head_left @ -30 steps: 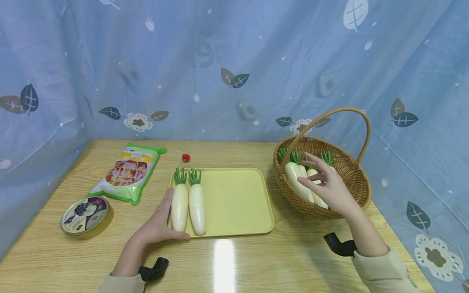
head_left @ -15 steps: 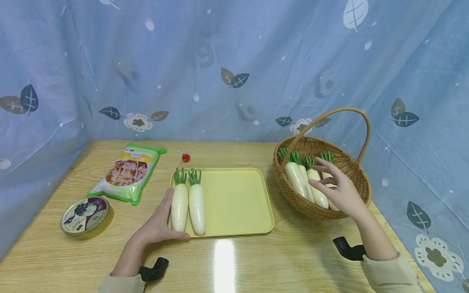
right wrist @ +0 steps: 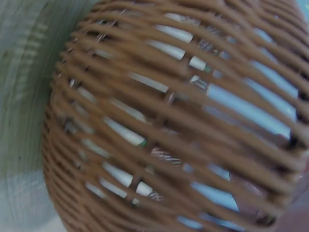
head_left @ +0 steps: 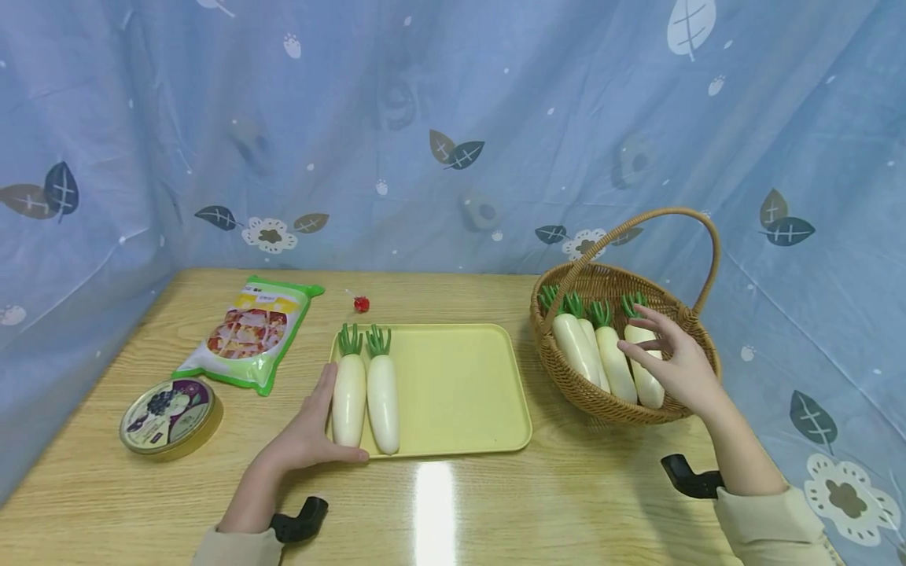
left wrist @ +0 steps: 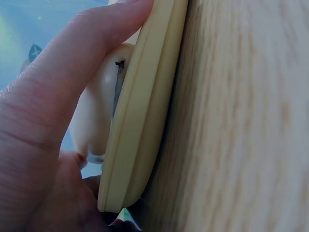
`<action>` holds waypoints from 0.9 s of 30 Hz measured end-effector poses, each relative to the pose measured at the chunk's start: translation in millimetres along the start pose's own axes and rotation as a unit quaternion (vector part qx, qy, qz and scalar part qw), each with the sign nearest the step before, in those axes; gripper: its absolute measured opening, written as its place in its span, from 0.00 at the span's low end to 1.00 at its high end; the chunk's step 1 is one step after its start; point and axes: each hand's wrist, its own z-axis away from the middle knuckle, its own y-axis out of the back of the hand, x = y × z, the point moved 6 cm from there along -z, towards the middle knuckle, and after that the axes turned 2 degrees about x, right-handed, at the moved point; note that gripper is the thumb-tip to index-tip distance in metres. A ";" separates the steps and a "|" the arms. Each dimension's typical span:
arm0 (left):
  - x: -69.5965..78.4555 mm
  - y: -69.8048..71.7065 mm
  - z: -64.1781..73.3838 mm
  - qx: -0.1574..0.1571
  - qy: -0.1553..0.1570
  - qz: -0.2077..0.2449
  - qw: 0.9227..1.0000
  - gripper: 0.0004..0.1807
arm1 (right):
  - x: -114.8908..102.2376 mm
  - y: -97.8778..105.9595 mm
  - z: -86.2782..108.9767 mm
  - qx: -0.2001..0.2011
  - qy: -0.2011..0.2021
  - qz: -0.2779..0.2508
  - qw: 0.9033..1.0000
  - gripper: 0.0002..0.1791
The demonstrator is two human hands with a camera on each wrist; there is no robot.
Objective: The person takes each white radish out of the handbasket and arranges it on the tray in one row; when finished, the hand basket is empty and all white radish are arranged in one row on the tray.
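Observation:
On the yellow tray [head_left: 460, 385], two white radishes [head_left: 348, 401] with green tops lie side by side at the left. My left hand [head_left: 306, 432] holds the tray's near-left corner, thumb along the front rim and fingers along the left side. In the left wrist view the thumb [left wrist: 72, 63] lies over the tray rim [left wrist: 140, 106]. Several more white radishes [head_left: 614, 365] lie in the wicker basket [head_left: 580, 393]. Over its rightmost radish [head_left: 647, 381] my right hand [head_left: 675, 362] hovers, thumb and fingers parted. The right wrist view shows mostly the basket's woven side [right wrist: 159, 116]; the fingers are hidden.
A green-edged food packet [head_left: 248, 334] and a round tin [head_left: 168, 417] are at the left of the wooden table. Behind the tray sits a small red object [head_left: 362, 304]. The basket's tall handle [head_left: 665, 212] arches up near the patterned curtain [head_left: 396, 189].
My right hand has moved right across the basket, from the middle radishes to the rightmost one, uncovering those in between. The left hand and the tray have kept their place.

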 end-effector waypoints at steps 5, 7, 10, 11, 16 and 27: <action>-0.2 0.4 0.7 0.001 0.001 0.004 1.000 0.77 | 7.3 3.3 -0.1 0.005 -0.007 0.014 1.000 0.37; -0.7 0.2 0.7 0.001 0.002 0.004 1.000 0.77 | 11.2 4.4 -0.2 0.008 -0.009 0.023 1.000 0.36; -2.0 -0.4 0.1 0.001 0.005 0.002 1.000 0.77 | 17.1 5.3 -1.1 0.009 -0.011 0.033 0.999 0.36; -2.4 -0.7 -0.2 0.001 0.005 0.002 1.000 0.77 | 19.1 5.5 -1.6 0.008 -0.011 0.035 0.999 0.36; -3.0 -1.3 -0.5 0.001 0.006 0.002 1.000 0.77 | 25.6 7.9 -5.5 0.005 -0.009 0.039 0.999 0.36; -2.6 -0.5 -0.2 0.002 0.005 0.001 1.000 0.76 | 39.0 5.7 -11.5 -0.057 -0.051 0.063 0.995 0.42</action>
